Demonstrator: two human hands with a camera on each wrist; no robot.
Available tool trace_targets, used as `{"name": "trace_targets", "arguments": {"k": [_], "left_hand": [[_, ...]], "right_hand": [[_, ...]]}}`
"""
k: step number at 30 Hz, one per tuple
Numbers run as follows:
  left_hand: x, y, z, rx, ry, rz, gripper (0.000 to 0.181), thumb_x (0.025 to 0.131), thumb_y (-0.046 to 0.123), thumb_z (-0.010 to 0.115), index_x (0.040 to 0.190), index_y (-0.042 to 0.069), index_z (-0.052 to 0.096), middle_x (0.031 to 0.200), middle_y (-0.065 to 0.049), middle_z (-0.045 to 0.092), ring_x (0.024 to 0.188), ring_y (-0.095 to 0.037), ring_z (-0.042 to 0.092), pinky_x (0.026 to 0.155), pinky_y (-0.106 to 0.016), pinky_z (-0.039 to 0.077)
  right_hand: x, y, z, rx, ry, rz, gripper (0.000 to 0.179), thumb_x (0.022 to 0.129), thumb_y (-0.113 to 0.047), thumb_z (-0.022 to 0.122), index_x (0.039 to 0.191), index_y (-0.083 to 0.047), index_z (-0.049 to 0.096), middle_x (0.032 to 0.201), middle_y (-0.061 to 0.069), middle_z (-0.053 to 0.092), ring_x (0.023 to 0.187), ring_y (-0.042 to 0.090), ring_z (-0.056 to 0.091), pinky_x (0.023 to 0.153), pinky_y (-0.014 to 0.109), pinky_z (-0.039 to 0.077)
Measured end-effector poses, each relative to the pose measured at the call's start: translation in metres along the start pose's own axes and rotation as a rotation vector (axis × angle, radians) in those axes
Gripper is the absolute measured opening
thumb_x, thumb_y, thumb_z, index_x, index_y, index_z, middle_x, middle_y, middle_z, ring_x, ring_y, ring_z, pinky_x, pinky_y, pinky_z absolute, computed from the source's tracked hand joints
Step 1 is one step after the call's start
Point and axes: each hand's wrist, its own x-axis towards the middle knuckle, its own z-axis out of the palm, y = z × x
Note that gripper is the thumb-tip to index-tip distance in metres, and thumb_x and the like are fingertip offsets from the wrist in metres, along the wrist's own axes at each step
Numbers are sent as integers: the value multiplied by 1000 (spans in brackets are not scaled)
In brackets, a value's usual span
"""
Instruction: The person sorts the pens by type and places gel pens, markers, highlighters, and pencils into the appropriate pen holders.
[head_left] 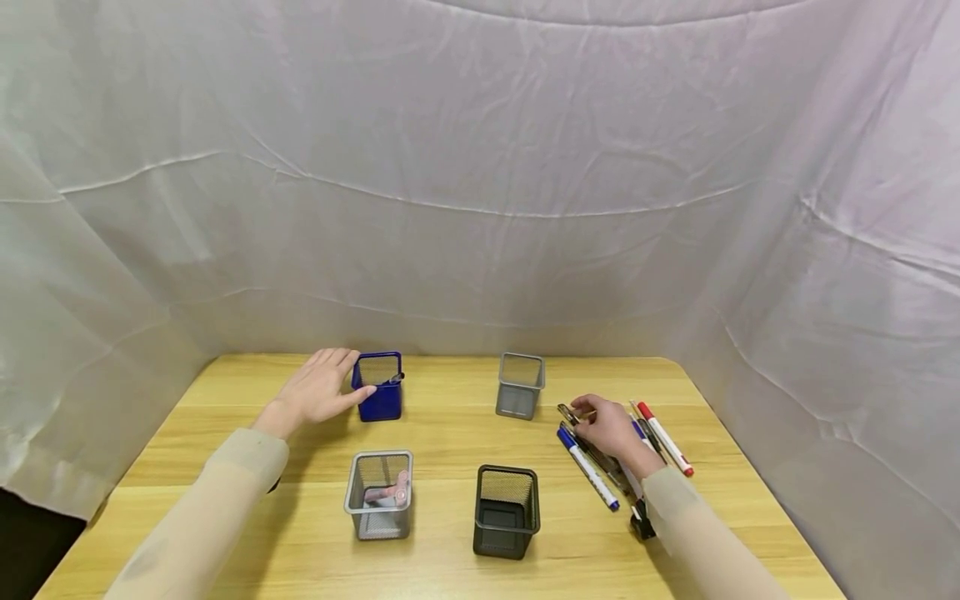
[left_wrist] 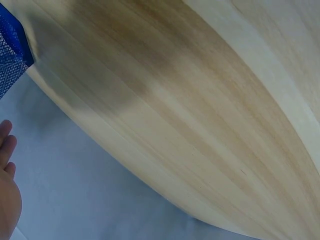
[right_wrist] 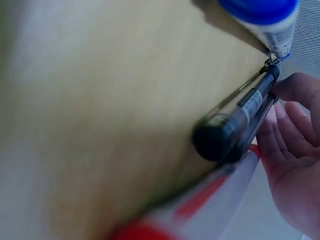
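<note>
Blk pen (head_left: pixel 567 413), axis diag., far end L, in pinch of R fingers (head_left: pixel 588 402), L fingers (head_left: pixel 334 359) loose

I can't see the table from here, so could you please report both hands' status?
Left hand at blue pen cup, fingers extended. Right hand at dark pens, grip unclear. Markers crowd both sides.

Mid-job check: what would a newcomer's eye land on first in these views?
Probably the deep-blue mesh cup at the table's far left, with the left hand at its side and the thumb over its front rim. Next, perhaps, the red-and-white marker on the right, at the outer edge of the pens under the right hand. The pink item inside the near-left silver mesh cup also stands out.
</note>
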Motion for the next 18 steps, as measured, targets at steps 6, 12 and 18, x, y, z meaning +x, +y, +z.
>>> {"name": "trace_targets", "arguments": {"k": [6, 12, 18], "left_hand": [[0, 1, -1, -10, -4, -3, 93, 101, 65, 51, 153, -12, 41, 153, -31, 46, 144, -49, 39, 125, -60, 24], [0, 1, 0, -6, -3, -4, 93, 101, 65, 50, 153, -11, 40, 153, -31, 45, 144, -49, 39, 125, -60, 23], [-1, 1, 0, -11, -4, -6, 93, 101, 65, 51, 153, -11, 40, 154, -31, 45, 144, -49, 39, 125, -61, 24]], "right_hand": [[0, 1, -2, 10, -1, -4, 40, 88, 0, 68, 128, 2, 66, 113, 11, 73, 96, 25, 69, 77, 38, 59], [-3, -3, -10, 5, -4, -18, 38, 92, -1, 67, 130, -1, 68, 119, 15, 72, 96, 26, 69, 70, 34, 57], [-7, -11, -17, 44, 16, -26, 41, 93, -3, 67, 134, -4, 68, 124, 17, 70, 101, 29, 69, 63, 31, 57]]}}
